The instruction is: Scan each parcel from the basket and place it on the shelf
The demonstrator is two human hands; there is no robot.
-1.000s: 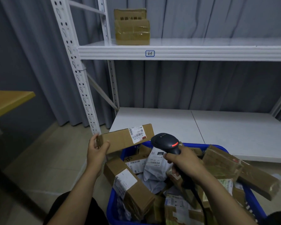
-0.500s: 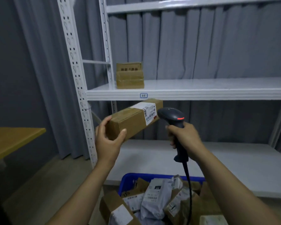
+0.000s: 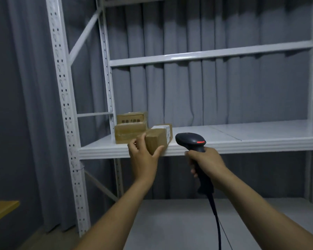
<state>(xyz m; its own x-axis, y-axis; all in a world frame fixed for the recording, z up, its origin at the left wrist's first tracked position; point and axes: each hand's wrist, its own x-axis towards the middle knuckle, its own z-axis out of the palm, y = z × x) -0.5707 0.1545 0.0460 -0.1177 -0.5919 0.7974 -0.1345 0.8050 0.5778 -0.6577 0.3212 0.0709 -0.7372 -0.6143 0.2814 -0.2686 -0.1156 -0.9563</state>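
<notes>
My left hand (image 3: 143,156) grips the near end of a long brown cardboard parcel (image 3: 158,138) with a white label on top. The parcel lies end-on across the front edge of the white middle shelf (image 3: 224,138), just right of two stacked brown parcels (image 3: 130,129). My right hand (image 3: 206,163) holds a black barcode scanner (image 3: 191,140) by its handle, right of the parcel and in front of the shelf edge. A red mark shows on the scanner head, and its cable hangs down. The basket is out of view.
A white perforated upright (image 3: 65,105) stands at the left of the rack. Another white shelf (image 3: 206,55) runs above and a lower shelf (image 3: 188,219) below. Grey curtains hang behind. A yellow table corner (image 3: 2,208) shows at the lower left.
My left hand has carried the parcel up and forward from beside the scanner onto the middle shelf next to the stacked parcels. The view has risen, so the basket has dropped out of sight.
</notes>
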